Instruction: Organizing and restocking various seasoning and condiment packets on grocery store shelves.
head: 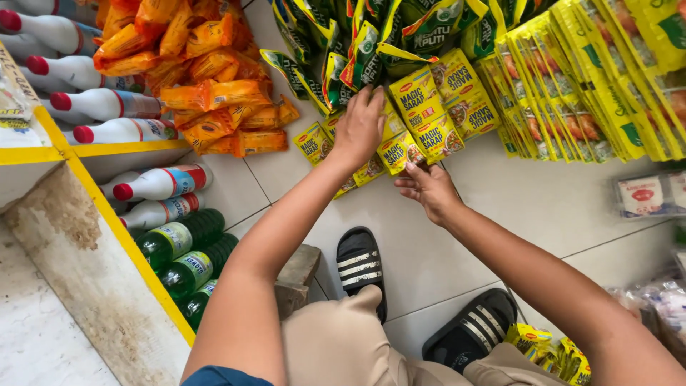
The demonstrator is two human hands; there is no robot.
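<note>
Crouching over black striped sandals point(361, 268) on the tiled floor point(557, 207). Facing rows of yellow seasoning sachets point(436, 107) lying flat. Pressing down on them with the left hand point(359, 129), fingers spread. Pinching one sachet's point(400, 152) lower edge with the right hand point(429, 189).

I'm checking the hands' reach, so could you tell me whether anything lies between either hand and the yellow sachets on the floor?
Nothing visible does. The left hand already rests on the yellow sachets, and the right hand touches their lower edge.
</note>
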